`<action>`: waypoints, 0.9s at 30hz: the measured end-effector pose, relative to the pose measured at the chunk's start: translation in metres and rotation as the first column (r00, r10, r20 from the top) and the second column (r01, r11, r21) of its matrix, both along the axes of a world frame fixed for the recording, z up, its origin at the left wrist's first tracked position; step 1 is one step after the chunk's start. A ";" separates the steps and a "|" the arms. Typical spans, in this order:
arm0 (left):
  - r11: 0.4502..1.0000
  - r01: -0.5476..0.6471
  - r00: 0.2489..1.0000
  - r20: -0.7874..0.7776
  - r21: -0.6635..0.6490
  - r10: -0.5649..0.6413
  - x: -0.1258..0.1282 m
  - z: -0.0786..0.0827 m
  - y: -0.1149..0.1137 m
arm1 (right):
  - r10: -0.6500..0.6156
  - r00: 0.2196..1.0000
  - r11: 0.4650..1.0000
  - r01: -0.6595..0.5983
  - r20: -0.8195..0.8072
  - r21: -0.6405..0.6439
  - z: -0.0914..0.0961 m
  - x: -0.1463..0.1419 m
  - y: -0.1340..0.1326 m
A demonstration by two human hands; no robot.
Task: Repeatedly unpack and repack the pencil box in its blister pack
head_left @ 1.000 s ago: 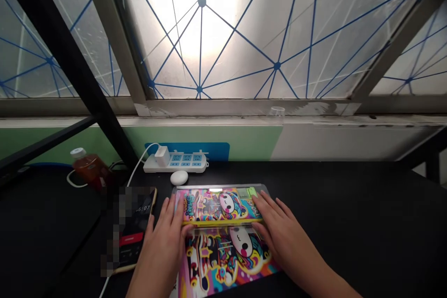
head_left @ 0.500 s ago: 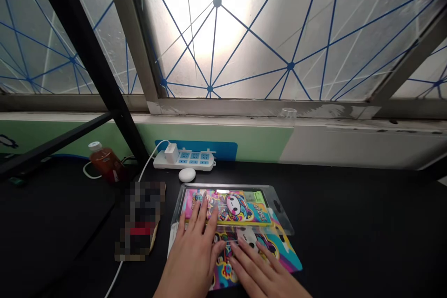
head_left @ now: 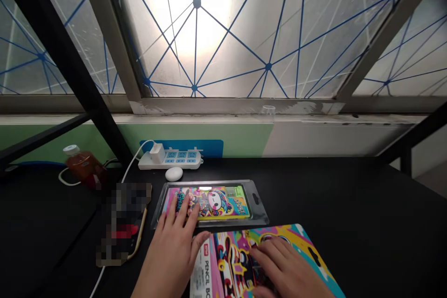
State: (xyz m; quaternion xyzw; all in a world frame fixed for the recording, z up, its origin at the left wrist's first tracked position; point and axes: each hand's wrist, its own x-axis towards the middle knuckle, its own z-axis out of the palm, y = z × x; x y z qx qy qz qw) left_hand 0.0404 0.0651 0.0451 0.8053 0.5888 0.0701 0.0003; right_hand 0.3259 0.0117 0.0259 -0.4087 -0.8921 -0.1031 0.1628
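A colourful pencil box (head_left: pixel 223 202) with a cartoon character and the word "SPORT" lies in a clear plastic blister shell (head_left: pixel 260 214) on the black desk. My left hand (head_left: pixel 174 237) rests on the box's left part, fingers spread, its thumb reaching toward the card. Nearer to me lies a bright printed backing card (head_left: pixel 307 251), turned at a slant and marked "PENCIL BO" along its left strip. On the card's middle sits my right hand (head_left: pixel 286 265), fingers slightly bent and laid on its face, not wrapped round it. The card's near edge runs out of view.
A phone (head_left: pixel 124 223), partly blurred out, lies left of the box with a white cable. Behind are a white power strip (head_left: pixel 169 163), a white oval object (head_left: pixel 173 174) and a bottle of reddish drink (head_left: pixel 85 165). A black frame post (head_left: pixel 70 70) slants at left.
The backing card has come out from under the plastic shell, moving toward me and to the right with my right hand. My left hand stays on the pencil box. The view has shifted right.
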 end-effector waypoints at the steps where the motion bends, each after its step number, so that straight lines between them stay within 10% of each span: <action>1: 1.000 -0.003 1.000 -0.005 0.002 0.003 0.006 0.006 0.000 | -0.034 0.999 0.999 0.033 -0.011 -0.014 0.001 -0.006 0.004; 6: 0.995 0.061 0.998 -0.004 -0.082 -0.061 0.041 0.031 0.000 | -0.148 0.985 0.986 0.141 -0.086 -0.088 -0.004 -0.026 0.027; 16: 0.981 0.089 0.996 0.041 -0.172 -0.083 0.024 0.007 0.001 | -0.350 0.912 0.845 0.210 -0.212 -0.492 0.009 0.011 0.029; 27: 0.852 0.314 0.941 -0.016 0.419 -0.339 -0.016 -0.048 -0.007 | -0.411 0.905 0.580 0.167 -0.110 -0.797 0.049 0.107 0.108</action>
